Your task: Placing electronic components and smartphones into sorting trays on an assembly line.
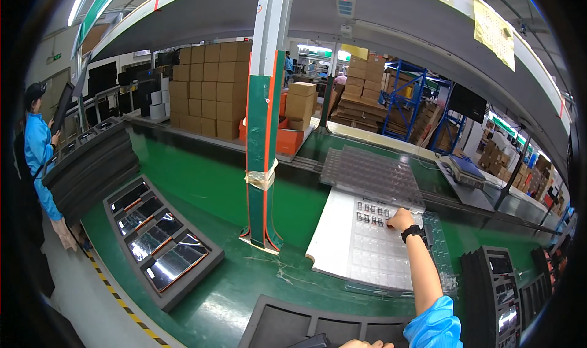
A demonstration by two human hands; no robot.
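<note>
My right hand, with a black watch on its wrist, reaches out over a clear plastic tray of small pockets. Its fingers are drawn together at the tray's upper pockets, beside several small dark parts; what they pinch, if anything, is too small to make out. Under the tray lies a white sheet. Only a sliver of my left hand shows at the lower edge, its fingers mostly cut off. Near it are a black object and a dark foam tray with recesses.
A foam tray holding several glossy dark screens lies at left on the green bench. A green post rises mid-bench. Stacked clear trays lie beyond my right hand. Foam stacks stand at right and far left, where a co-worker stands.
</note>
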